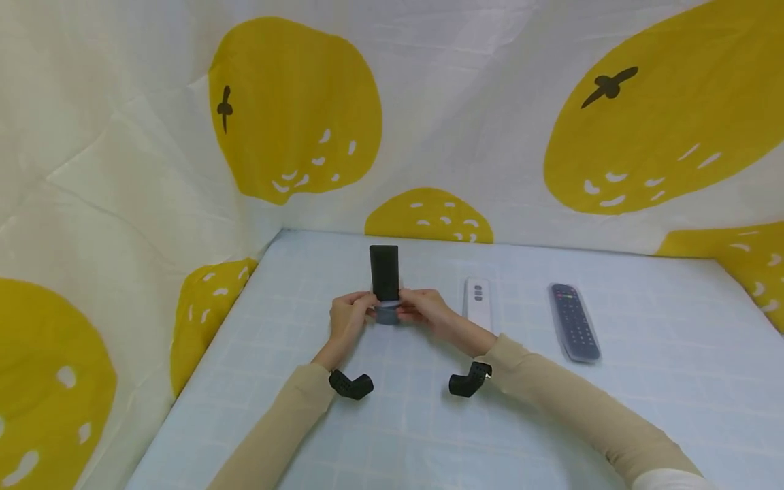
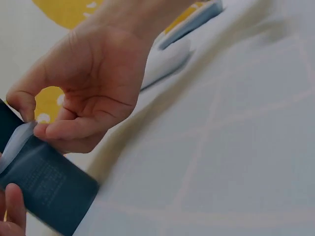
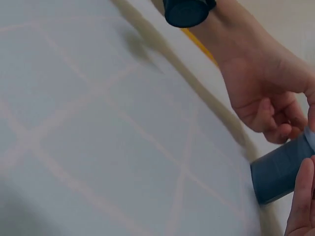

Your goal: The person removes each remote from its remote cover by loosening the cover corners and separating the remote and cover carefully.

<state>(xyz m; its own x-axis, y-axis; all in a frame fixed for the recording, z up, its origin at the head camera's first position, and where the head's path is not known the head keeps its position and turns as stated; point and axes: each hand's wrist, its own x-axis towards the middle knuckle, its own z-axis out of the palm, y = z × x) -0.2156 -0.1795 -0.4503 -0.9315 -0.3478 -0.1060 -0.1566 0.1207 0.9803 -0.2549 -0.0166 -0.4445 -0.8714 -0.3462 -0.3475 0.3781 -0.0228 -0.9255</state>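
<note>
Beige sleeves lead up to my left hand and right hand, each pinching the rim of a clear film sleeve around the lower part of a dark slab. It lies between my hands over the pale table; whether its near end touches down, I cannot tell. I judge the slab light and stiff, its smooth faces likely slippery, and the film soft and easily torn, so the rim at both edges, pinched gently and evenly, seems my best hold.
</note>
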